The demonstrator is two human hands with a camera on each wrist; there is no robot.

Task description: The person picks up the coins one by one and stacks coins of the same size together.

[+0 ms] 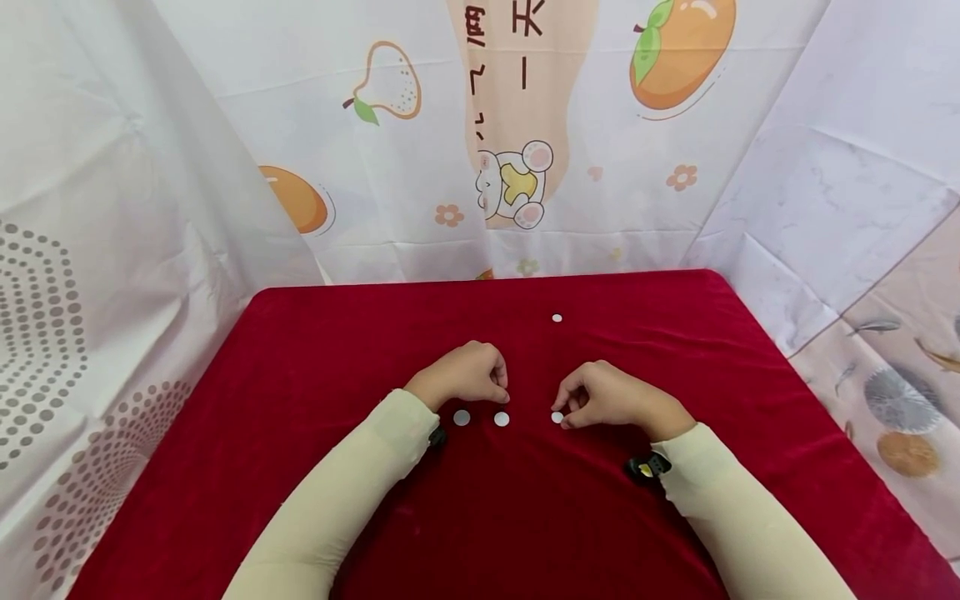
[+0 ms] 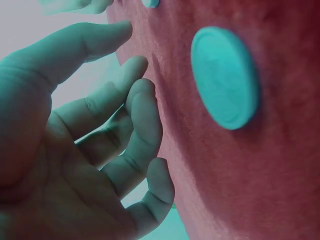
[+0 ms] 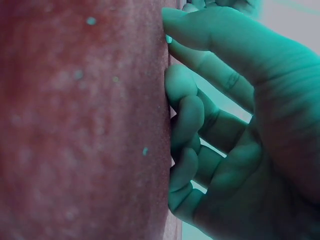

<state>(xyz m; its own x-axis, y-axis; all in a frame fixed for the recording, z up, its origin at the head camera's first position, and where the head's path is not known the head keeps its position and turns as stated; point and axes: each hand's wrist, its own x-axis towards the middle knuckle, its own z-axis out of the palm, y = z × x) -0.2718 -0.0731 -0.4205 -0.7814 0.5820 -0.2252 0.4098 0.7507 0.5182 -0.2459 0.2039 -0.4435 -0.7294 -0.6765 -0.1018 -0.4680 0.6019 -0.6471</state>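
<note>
Several white round discs lie on the red cloth. My left hand (image 1: 471, 373) hovers just beyond the left disc (image 1: 461, 417) and the middle disc (image 1: 502, 419), its fingers loosely bent and holding nothing. In the left wrist view the near disc (image 2: 225, 77) shows a raised rim and a faint relief on its face. My right hand (image 1: 611, 397) has thumb and index fingertips at opposite edges of the right disc (image 1: 557, 417), pinching it at the cloth. The right wrist view shows only a sliver of that disc between thumb and index; the other fingers are curled.
Farther back on the cloth lies one more white disc (image 1: 557, 317). The red velvet cloth (image 1: 360, 333) covers the table and has slight wrinkles at the right. Printed white curtains (image 1: 420, 167) stand behind the table and along both sides.
</note>
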